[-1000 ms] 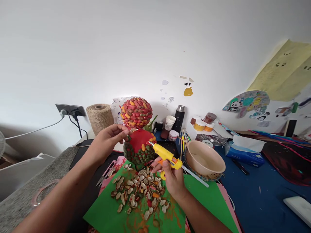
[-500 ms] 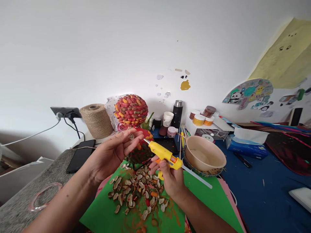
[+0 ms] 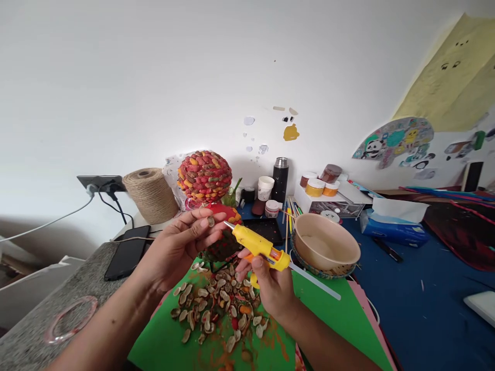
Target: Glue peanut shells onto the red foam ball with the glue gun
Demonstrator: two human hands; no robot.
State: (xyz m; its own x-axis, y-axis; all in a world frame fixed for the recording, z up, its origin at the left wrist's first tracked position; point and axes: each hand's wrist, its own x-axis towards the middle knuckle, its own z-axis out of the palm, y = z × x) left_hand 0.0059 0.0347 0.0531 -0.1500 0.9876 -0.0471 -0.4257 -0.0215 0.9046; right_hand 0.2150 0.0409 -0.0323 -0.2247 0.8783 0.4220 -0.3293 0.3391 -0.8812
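Observation:
My left hand pinches a small peanut shell piece between thumb and fingertips. My right hand grips a yellow hot glue gun, its nozzle pointing left and almost touching that shell. Just behind the two hands stands a red ball partly covered with painted shells, mostly hidden by my fingers. Below the hands a pile of loose peanut shells lies on a green sheet. A finished shell-covered ball stands further back near the wall.
A tan bowl sits to the right of the glue gun. A twine spool, black phone, black flask, paper cups, paint jars and a tissue pack line the back. A clear ring lies at the left.
My left hand came off the red ball and turned palm-up with a shell piece. The glue gun's nozzle moved left toward it. The view drifted slightly.

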